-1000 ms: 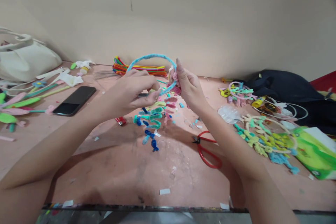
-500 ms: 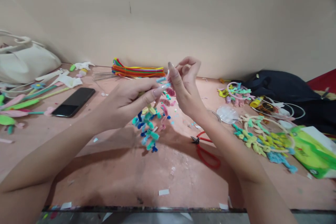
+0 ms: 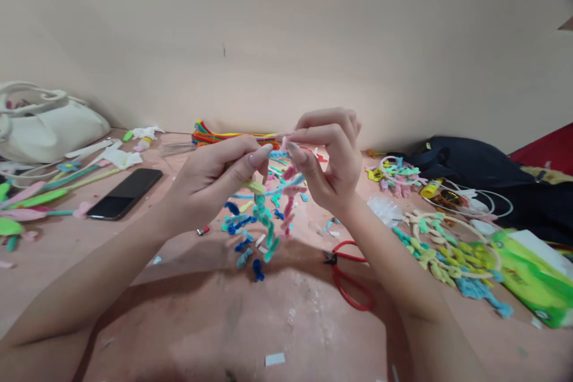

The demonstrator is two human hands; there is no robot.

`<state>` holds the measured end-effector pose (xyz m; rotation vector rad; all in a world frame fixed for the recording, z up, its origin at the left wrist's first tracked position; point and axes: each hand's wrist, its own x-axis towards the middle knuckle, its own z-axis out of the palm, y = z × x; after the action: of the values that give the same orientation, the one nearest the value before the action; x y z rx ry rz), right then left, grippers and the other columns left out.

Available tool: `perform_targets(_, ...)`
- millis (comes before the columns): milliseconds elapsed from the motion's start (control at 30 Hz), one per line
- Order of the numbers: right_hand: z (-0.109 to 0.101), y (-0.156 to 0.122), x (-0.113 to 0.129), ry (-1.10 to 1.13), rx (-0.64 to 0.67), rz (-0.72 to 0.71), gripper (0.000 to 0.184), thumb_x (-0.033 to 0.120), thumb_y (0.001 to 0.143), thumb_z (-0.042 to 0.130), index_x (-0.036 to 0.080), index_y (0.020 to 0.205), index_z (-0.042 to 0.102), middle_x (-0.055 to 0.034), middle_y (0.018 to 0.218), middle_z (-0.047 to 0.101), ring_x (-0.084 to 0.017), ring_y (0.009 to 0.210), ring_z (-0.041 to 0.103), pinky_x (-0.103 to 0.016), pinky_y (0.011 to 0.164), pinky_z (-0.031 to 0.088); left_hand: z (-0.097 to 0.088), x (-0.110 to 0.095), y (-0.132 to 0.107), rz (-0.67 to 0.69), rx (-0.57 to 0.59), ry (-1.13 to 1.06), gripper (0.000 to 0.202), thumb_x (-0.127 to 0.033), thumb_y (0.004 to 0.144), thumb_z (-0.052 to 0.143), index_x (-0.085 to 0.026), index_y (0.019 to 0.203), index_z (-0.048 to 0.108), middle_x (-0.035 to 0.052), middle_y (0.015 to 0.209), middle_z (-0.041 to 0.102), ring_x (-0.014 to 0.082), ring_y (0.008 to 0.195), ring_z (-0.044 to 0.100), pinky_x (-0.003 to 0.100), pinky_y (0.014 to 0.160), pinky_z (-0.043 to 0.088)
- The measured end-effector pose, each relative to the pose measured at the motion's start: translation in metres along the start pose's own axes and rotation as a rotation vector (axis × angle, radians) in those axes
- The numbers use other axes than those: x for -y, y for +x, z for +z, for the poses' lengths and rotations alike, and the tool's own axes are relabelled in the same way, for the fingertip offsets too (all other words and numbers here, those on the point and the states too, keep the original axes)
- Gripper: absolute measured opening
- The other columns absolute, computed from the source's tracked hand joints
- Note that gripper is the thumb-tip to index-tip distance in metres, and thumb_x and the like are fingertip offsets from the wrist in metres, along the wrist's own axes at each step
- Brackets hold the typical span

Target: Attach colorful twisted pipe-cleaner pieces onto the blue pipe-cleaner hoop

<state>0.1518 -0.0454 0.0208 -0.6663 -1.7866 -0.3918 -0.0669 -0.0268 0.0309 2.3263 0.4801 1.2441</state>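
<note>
My left hand [image 3: 217, 182] is closed in a pinch on a light-blue fuzzy pipe cleaner band [image 3: 278, 154]. At the band's other end, the thumb and fingers of my right hand [image 3: 333, 158] pinch a short pale-pink pipe cleaner [image 3: 284, 143]. Twisted pipe cleaner strands dangle below the hands: a teal one [image 3: 265, 221], a pink one [image 3: 289, 206] and several dark-blue pieces [image 3: 258, 270]. Fingers hide part of where they join. Red-handled pliers [image 3: 351, 292] lie on the table beneath my right forearm.
Left on the pink table [image 3: 201, 322] are a phone [image 3: 128, 193], pipe cleaner flowers [image 3: 40, 197] and a white bag [image 3: 54, 128]. A pipe cleaner bundle [image 3: 237, 137] lies by the wall. Decorated rings [image 3: 447, 239], a green packet [image 3: 532, 286] and a dark bag [image 3: 465, 161] sit right.
My right hand has turned, its fingers now reaching left to the pale-pink piece. The hanging strands have swung and spread. The whole view has shifted, with the table lower in it.
</note>
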Motion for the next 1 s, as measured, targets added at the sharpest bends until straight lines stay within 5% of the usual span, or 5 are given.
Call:
perform_targets(133, -0.013, 0.012, -0.014, -0.065, 0.155, -0.284, 0.036, 0.039, 0.119, 0.032, 0.026, 0.112, 0.065, -0.0014, 0.103, 0.073, -0.02, 0.091, 0.071, -0.045, 0.098, 0.051, 0.001, 0.001, 0.001, 0.035, -0.033, -0.031, 0.037, -0.043, 0.114, 0.054, -0.022, 0.087, 0.068, -0.0007, 0.071, 0.056, 0.0117, 0.061, 0.051, 0.027, 0.054, 0.04)
perform_targets(267, -0.022, 0.022, -0.014, -0.027, 0.294, -0.293, 0.042, 0.039, 0.121, 0.025, 0.025, 0.111, 0.063, 0.0001, 0.1, 0.074, -0.016, 0.09, 0.074, -0.04, 0.093, 0.055, 0.0, -0.002, 0.001, 0.001, -0.05, -0.031, 0.039, -0.045, 0.113, 0.053, -0.022, 0.086, 0.068, -0.0009, 0.069, 0.056, 0.0118, 0.057, 0.052, 0.028, 0.051, 0.038)
perform_targets(400, -0.022, 0.016, -0.005, -0.046, 0.203, -0.273, 0.024, 0.024, 0.117, 0.043, 0.019, 0.12, 0.065, -0.0049, 0.104, 0.08, -0.017, 0.095, 0.077, -0.034, 0.087, 0.058, -0.001, -0.006, 0.002, -0.035, -0.075, 0.013, 0.037, -0.039, 0.113, 0.054, -0.02, 0.085, 0.068, -0.0015, 0.068, 0.058, 0.012, 0.059, 0.057, 0.026, 0.054, 0.043)
perform_targets(700, -0.01, 0.0, 0.012, -0.483, 0.012, -0.383, 0.029, 0.014, 0.106, 0.063, 0.013, 0.134, 0.069, -0.0139, 0.114, 0.085, -0.024, 0.089, 0.079, -0.038, 0.075, 0.058, 0.004, -0.014, 0.006, 0.074, -0.144, 0.24, 0.03, -0.021, 0.112, 0.05, -0.018, 0.083, 0.06, -0.0048, 0.065, 0.051, 0.0082, 0.056, 0.047, 0.021, 0.056, 0.04)
perform_targets(1000, -0.005, 0.005, 0.009, 0.038, -0.039, -0.13, 0.018, 0.017, 0.106, 0.065, 0.027, 0.115, 0.078, -0.0082, 0.127, 0.08, -0.025, 0.11, 0.08, -0.045, 0.09, 0.069, 0.0, -0.015, 0.004, 0.135, -0.152, 0.27, 0.028, -0.014, 0.11, 0.051, -0.018, 0.084, 0.06, -0.0068, 0.063, 0.045, 0.0071, 0.052, 0.04, 0.02, 0.052, 0.033)
